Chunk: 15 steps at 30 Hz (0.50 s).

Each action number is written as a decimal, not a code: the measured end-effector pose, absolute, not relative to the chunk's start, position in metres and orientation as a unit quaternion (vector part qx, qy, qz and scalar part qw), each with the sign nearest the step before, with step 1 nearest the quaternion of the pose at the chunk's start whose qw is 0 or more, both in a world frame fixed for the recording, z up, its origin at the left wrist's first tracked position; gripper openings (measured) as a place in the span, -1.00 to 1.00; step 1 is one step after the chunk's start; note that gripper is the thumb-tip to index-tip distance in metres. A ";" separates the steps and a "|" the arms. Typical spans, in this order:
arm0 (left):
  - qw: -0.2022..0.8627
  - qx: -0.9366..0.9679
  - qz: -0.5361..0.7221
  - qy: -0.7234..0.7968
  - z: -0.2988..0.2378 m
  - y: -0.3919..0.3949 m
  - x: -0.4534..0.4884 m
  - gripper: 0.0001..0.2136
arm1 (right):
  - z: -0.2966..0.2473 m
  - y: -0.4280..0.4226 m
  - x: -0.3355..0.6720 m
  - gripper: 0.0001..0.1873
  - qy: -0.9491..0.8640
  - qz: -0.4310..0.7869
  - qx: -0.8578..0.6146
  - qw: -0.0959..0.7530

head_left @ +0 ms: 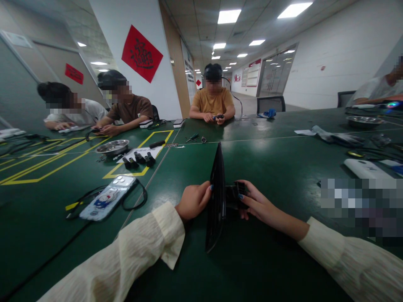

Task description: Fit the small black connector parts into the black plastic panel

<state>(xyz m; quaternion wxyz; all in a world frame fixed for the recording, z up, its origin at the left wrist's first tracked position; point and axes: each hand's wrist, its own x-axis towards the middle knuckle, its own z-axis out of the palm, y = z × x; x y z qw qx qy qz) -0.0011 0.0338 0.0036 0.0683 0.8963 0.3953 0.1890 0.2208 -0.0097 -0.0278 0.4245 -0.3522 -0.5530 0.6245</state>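
Observation:
A thin black panel (216,201) with rounded corners stands almost edge-on to me above the green table. My left hand (195,201) is closed, its thumb and fingers pinching the panel's left side. A small black block-like part (234,195) with ridges sticks out from the panel's right side. Around that part my right hand (252,200) is closed, thumb in front and other fingers behind it. Whether the part is fixed to the panel or only touches it, I cannot tell.
A phone (108,199) in a clear case lies left, beside black cable (143,197). Beyond are a metal bowl (112,147) and several black cylindrical parts (138,159). A white device (367,168) and cables lie right. Several people sit around the green table (176,167).

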 end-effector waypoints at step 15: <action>0.097 0.904 0.207 0.360 0.003 0.036 -0.004 -0.66 | -0.029 -0.009 0.220 -0.51 -0.549 0.626 -0.351 0.429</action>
